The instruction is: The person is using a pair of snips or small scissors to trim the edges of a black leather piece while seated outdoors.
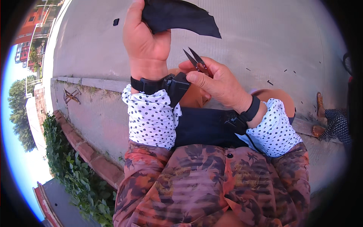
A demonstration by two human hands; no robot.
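Note:
Raised at the top, my left hand grips a piece of black fabric that hangs out to the right; its fingertips are partly behind the cloth and the frame's edge. Lower and to the right, my right hand holds a pair of thread snips. The two pointed blades stand slightly apart and point up toward the fabric, without touching it. Dark cloth lies across my lap under both wrists. Each wrist carries a black strap with a small box on it.
Small black scraps are scattered on the concrete ground. A small wooden folding stool stands at the left, near a brick edging and leafy plants. Another person's sandalled feet and dotted trousers show at the right.

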